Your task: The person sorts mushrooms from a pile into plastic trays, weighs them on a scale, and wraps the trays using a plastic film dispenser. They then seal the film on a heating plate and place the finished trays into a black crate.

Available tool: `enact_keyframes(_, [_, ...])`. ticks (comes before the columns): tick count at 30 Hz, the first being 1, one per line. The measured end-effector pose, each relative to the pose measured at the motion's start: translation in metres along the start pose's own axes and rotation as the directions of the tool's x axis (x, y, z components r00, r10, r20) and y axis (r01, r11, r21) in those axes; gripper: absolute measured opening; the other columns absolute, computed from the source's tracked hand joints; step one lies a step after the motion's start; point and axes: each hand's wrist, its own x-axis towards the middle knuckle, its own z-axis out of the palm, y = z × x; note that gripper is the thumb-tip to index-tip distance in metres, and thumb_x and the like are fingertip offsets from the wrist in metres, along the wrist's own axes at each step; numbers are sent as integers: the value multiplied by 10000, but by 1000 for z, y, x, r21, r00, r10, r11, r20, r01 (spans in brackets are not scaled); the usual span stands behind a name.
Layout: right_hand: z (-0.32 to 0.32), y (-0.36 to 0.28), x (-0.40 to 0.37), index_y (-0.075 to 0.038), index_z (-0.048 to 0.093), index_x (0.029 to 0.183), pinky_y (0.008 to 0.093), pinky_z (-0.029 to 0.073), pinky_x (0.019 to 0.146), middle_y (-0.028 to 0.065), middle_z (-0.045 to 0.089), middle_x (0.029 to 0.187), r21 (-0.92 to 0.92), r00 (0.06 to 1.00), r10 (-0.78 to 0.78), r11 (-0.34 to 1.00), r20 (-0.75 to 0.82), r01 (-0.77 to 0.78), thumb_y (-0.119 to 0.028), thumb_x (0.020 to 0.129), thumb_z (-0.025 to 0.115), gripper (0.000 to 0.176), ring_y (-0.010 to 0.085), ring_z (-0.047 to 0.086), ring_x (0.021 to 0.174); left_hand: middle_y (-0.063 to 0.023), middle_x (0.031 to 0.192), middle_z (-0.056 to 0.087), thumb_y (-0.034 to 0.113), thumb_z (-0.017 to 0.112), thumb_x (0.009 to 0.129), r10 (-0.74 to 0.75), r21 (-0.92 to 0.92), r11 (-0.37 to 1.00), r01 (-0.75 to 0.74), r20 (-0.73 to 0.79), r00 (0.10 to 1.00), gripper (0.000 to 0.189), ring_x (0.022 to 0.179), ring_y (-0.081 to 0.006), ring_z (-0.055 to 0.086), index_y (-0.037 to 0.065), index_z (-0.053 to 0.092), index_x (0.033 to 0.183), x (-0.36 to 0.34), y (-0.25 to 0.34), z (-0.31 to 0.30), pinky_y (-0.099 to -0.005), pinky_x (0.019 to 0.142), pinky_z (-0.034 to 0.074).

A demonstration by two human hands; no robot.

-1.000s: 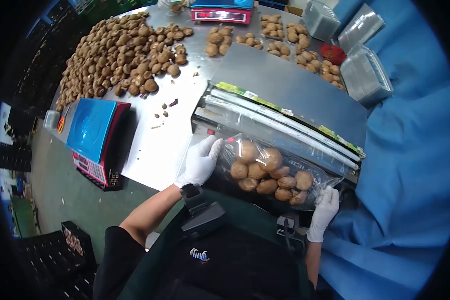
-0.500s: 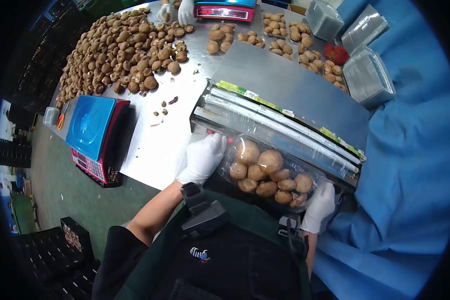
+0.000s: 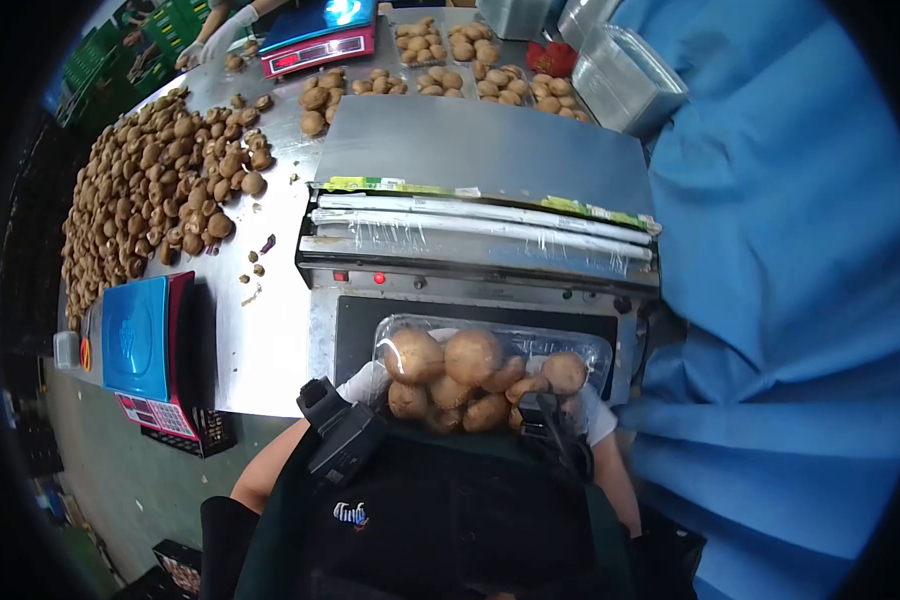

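Observation:
A clear tray of brown mushrooms [image 3: 470, 372] with film over it is held close to my body, above the dark plate at the front of the wrapping machine [image 3: 480, 270]. My left hand [image 3: 365, 384], in a white glove, grips the tray's left end, its fingers partly under it. At the right end my right hand [image 3: 588, 412], also gloved, holds the tray from below, partly hidden by a dark strap device. Ragged film edges hang at the machine's white rollers [image 3: 480, 222]. A red light glows on its front panel.
A mushroom heap [image 3: 155, 190] lies left on the metal table [image 3: 280, 350]. A blue-topped scale [image 3: 138, 335] stands front left, another [image 3: 320, 38] at the back. Filled trays [image 3: 440, 82] and stacked empty ones [image 3: 625, 78] stand behind. A person's gloved hands [image 3: 220, 38] are far left. Blue sheeting hangs right.
The mushroom tray has moved back from the rollers toward my body, and both my hands moved with it. The dark plate now shows. The head view has turned.

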Motion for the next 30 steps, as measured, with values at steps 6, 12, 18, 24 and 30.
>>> enact_keyframes(6, [18,-135,22,15,602,1091,373,497,855,158,635,1055,683,950,137,724,-282,98,-550,922,381,631,270,625,945,-85,1278,442,312,485,936,-260,127,958,255,22,965,425,1168,-169,441,74,399,1278,-12,19,13,-315,994,366])
enact_keyframes(12, [25,-123,27,29,599,1024,308,537,697,156,651,890,502,944,178,865,-277,-16,-509,934,403,580,209,646,775,-92,1408,359,359,428,954,-163,-25,987,161,-233,959,548,1271,-188,374,73,297,1403,1,123,26,-339,1066,308])
enact_keyframes(18, [34,-127,59,44,603,1033,330,534,765,145,652,944,531,935,94,840,-342,109,-439,941,456,513,206,643,837,-60,1436,315,509,447,915,164,355,933,-50,-298,940,718,1297,-222,337,77,221,1443,15,209,52,-379,1080,275])
enact_keyframes(24, [73,-151,76,56,603,1047,337,504,825,145,649,980,359,911,13,921,-412,149,-373,967,428,470,218,638,887,-51,1209,515,363,452,958,43,142,990,16,-401,915,433,1104,-146,487,55,484,1262,1,213,22,-299,949,393])
enact_keyframes(30, [93,-221,73,-3,571,1137,262,477,820,87,649,1010,-441,743,-320,897,-589,37,-286,887,591,379,128,600,923,-93,1101,568,72,491,912,324,666,721,-191,-81,942,277,974,-188,576,5,517,1180,-1,218,-15,-326,831,497])
